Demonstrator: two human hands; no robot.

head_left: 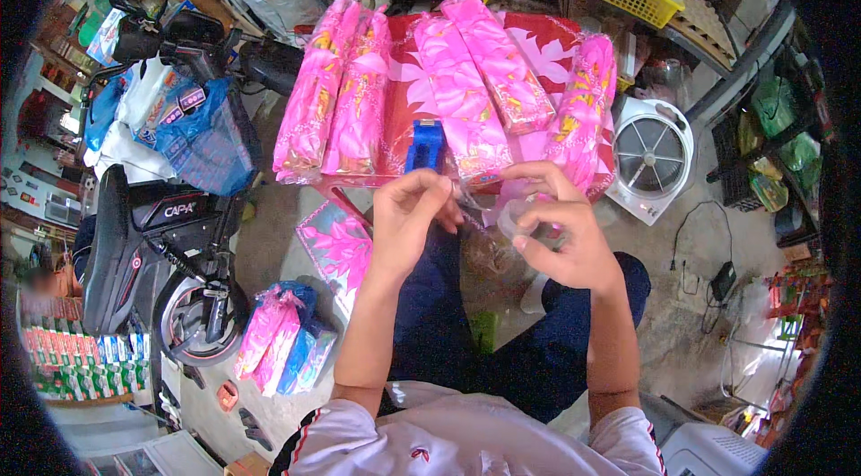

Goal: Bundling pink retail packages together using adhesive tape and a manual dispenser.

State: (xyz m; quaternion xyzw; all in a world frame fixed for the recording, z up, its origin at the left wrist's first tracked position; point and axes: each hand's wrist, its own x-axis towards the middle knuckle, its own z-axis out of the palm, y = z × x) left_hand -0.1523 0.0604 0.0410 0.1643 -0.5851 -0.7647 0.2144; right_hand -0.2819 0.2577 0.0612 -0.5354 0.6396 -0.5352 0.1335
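In front of my lap, my right hand (565,229) is curled around a translucent ring, which looks like a roll of clear tape (514,218). My left hand (415,216) faces it with thumb and fingers pinched together; what they hold, if anything, is too clear and small to make out. Just beyond the left fingertips, a blue tape dispenser (425,144) rests at the near edge of a red, flower-patterned table (404,55). Long pink bundles in clear wrap lie on that table: a pair at left (314,90), two in the middle (462,86) and one at right (585,108).
A black electric bike (143,243) stands at left with blue bags (202,131) on it. Below it, pink and blue packages (273,341) lie on the floor. Right of the table is a white round fan (647,158); a black charger with its cord (720,281) lies beyond my knee.
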